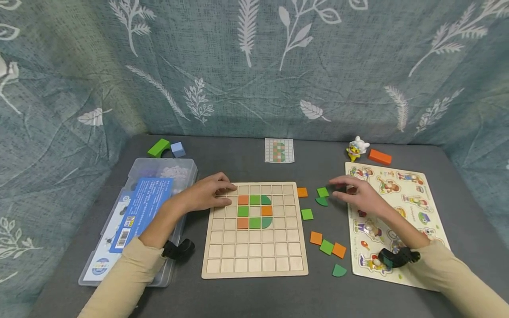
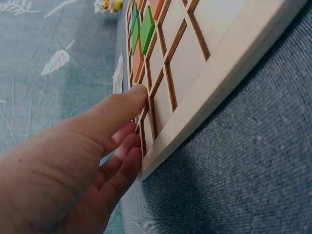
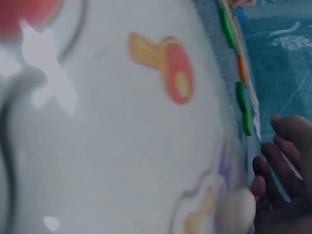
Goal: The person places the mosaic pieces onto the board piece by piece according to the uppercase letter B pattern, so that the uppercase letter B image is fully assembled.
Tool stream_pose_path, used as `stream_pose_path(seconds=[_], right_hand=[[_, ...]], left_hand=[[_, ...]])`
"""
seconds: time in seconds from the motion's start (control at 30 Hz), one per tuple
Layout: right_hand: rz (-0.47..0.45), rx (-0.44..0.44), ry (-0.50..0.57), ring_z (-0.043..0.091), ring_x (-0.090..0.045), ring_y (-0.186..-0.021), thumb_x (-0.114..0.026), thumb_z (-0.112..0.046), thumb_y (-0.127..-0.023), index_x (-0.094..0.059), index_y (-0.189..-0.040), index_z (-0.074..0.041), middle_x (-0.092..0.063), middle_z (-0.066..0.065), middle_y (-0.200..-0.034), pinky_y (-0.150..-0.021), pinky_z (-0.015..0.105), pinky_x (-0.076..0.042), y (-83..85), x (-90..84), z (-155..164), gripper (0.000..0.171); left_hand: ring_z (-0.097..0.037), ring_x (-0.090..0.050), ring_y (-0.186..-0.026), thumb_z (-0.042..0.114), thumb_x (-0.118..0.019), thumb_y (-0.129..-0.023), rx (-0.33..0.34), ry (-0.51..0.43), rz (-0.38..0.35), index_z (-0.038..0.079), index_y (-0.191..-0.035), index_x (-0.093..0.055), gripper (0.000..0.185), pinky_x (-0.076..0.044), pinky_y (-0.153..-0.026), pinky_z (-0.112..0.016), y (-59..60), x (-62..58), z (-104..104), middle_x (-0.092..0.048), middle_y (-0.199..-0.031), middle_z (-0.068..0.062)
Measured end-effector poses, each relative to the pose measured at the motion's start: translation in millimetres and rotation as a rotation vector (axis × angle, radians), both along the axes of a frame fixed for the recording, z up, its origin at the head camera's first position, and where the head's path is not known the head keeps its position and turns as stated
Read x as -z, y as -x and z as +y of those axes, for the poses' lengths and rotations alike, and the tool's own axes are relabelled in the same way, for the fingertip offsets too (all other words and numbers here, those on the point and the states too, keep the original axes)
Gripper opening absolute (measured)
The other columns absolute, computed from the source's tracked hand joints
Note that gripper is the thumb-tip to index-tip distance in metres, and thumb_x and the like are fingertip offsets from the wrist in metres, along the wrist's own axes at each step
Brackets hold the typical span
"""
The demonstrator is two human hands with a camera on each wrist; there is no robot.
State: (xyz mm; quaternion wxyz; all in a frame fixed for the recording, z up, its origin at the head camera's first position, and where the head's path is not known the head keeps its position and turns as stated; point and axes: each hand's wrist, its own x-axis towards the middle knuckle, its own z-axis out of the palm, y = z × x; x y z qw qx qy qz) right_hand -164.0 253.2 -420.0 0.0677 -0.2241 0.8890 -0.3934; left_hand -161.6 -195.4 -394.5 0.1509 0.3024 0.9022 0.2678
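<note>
Centred on the table (image 1: 246, 300): grid board (image 1: 254, 260), with a cluster of tiles (image 1: 254, 211) set in its upper middle cells. Left of it, a lidded plastic box (image 1: 175, 170) with a booklet (image 1: 141, 210) lying on top; behind the box, two blocks (image 1: 167, 148) side by side. Behind the board, a pattern card (image 1: 279, 150). Right of the board, loose tiles (image 1: 327, 247) scattered on the table; further right, a peg puzzle board (image 1: 413, 198), and behind that a small figurine (image 1: 356, 148) with a block (image 1: 379, 157) just beside it. On the grid board's upper left corner, the left hand (image 1: 208, 194); over the gap between loose tiles and puzzle board, the right hand (image 1: 359, 194).
</note>
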Motion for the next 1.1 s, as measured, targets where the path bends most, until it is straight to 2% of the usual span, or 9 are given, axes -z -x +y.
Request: stream_pose_path(seconds=[0.17,0.47,0.67,1.1], right_hand=[[0.006,-0.019,-0.017,0.001,-0.052,-0.084,-0.065,-0.012,-0.093,-0.063,-0.125,-0.007,-0.062,0.010,-0.116,-0.068,0.022,-0.044,3.4,3.3,-3.2,0.033],[0.039,-0.098,0.011,0.003,-0.051,-0.081,-0.066,-0.005,-0.091,-0.066,-0.120,-0.006,-0.060,0.012,-0.117,-0.070,0.022,-0.043,6.2,7.2,-8.0,0.029],[0.007,-0.123,0.029,0.003,-0.052,-0.083,-0.066,-0.004,-0.091,-0.067,-0.116,-0.006,-0.060,0.015,-0.123,-0.072,0.023,-0.046,7.4,5.8,-10.9,0.026],[-0.078,-0.090,0.019,0.004,-0.051,-0.088,-0.066,-0.009,-0.092,-0.069,-0.115,-0.009,-0.059,0.013,-0.128,-0.074,0.023,-0.044,8.0,4.0,-13.4,0.023]], left_hand=[[-0.020,-0.058,-0.100,0.021,-0.067,-0.093,-0.003,0.005,-0.008,0.006,-0.129,-0.062,0.040,-0.050,-0.090,-0.040,0.0,-0.5,0.7,-0.055,-0.113,-0.008],[-0.019,-0.057,-0.098,0.021,-0.067,-0.092,-0.006,0.002,0.002,0.005,-0.128,-0.063,0.040,-0.049,-0.089,-0.040,-0.3,-0.7,1.1,-0.056,-0.113,-0.009],[-0.020,-0.057,-0.098,0.020,-0.067,-0.092,-0.006,-0.002,-0.001,0.005,-0.128,-0.063,0.039,-0.049,-0.088,-0.040,1.0,-0.5,1.3,-0.056,-0.113,-0.009],[-0.018,-0.056,-0.096,0.022,-0.066,-0.093,0.002,-0.003,-0.004,0.005,-0.129,-0.063,0.039,-0.049,-0.087,-0.039,1.3,1.1,-0.3,-0.055,-0.113,-0.009]])
